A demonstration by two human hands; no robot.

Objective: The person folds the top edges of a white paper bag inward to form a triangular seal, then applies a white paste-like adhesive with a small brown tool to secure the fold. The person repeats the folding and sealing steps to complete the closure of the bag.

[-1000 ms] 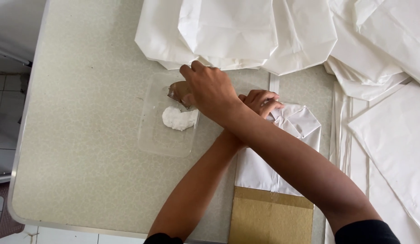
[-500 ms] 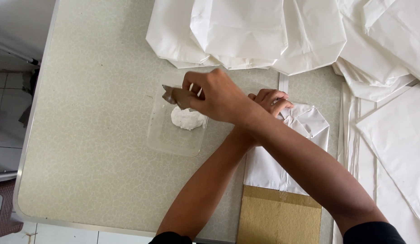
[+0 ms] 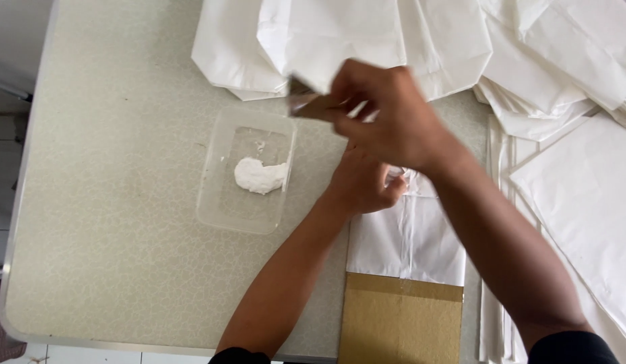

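My right hand [image 3: 394, 114] is raised above the table and pinches a small brown cardboard strip [image 3: 307, 105], whose tip points left. Below it, my left hand [image 3: 363, 183] rests with curled fingers on the top edge of a white paper bag [image 3: 407, 232]. This bag lies over a brown cardboard sheet [image 3: 400, 323]. To the left stands a shallow clear plastic tray [image 3: 215, 202] with a blob of white paste [image 3: 259, 175] in it. The strip is above and to the right of the tray, not touching the paste.
A loose pile of white paper bags [image 3: 353, 34] covers the far side of the speckled table [image 3: 111, 202]. More flat white bags [image 3: 582, 182] are stacked on the right. The table's left edge [image 3: 20, 202] drops to a tiled floor.
My right hand has lifted the brown strip out of the tray and carried it up and to the right. My left hand has stayed on the bag.
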